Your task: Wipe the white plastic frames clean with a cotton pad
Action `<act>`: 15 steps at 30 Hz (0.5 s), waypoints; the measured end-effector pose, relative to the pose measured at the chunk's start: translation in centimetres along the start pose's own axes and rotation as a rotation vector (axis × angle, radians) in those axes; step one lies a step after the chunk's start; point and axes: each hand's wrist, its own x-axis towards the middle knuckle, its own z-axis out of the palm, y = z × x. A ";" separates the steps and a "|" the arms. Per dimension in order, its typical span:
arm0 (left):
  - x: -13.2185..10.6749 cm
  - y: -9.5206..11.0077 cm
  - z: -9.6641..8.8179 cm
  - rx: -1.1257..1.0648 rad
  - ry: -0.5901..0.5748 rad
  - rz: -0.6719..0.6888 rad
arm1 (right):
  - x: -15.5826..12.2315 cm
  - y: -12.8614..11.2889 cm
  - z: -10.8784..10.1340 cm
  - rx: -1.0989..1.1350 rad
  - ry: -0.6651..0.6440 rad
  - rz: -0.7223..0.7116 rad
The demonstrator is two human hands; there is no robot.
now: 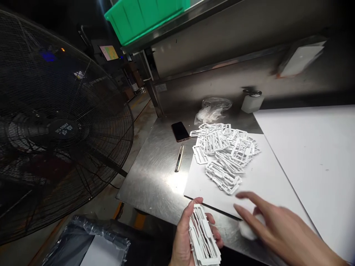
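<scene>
My left hand (pixel 183 231) is wrapped round a stack of thin white plastic frames (pixel 204 236) with long slots, held at the table's front edge. To its right, my right hand (pixel 273 221) is slightly blurred, its thumb and forefinger apart. A soft white wad (pixel 247 229) is tucked under its palm and curled fingers; whether it is cloth or paper I cannot tell. Beyond both hands, a loose pile of similar white plastic frames (pixel 215 142) lies on a white sheet (pixel 256 184).
A phone (pixel 180 132) and a slim metal cutter or pen (pixel 179 158) lie on the steel table (pixel 155 173). Behind are a clear plastic bag (pixel 212 109) and a bottle (pixel 252 102). A green bin (pixel 146 18) sits overhead. At left stand a large fan (pixel 63 127) and a lined bin (pixel 80 229).
</scene>
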 end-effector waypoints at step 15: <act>0.4 -0.1 -0.8 -0.030 0.025 0.069 | 2.0 0.4 -2.6 0.234 0.047 -0.111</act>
